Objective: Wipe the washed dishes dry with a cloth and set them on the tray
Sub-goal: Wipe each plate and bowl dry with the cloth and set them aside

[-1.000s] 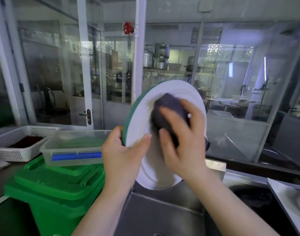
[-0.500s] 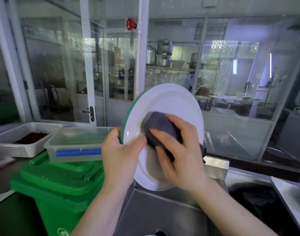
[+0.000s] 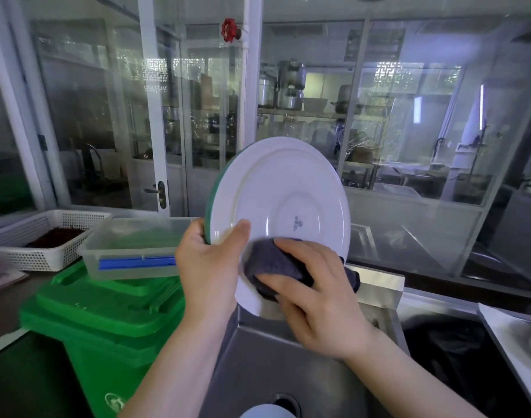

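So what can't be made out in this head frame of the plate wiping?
- The plate: its lower edge is hidden behind the right hand and the grey cloth; its green side faces away.
- The small mark at the plate's centre: too small to read.
- The tray: cut off by the right edge, its contents blurred.
- The left hand: its fingers are behind the plate.

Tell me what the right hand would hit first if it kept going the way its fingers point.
The right hand points up and left across the plate; it would probably meet the left hand's thumb at the rim first, though depth is unclear.
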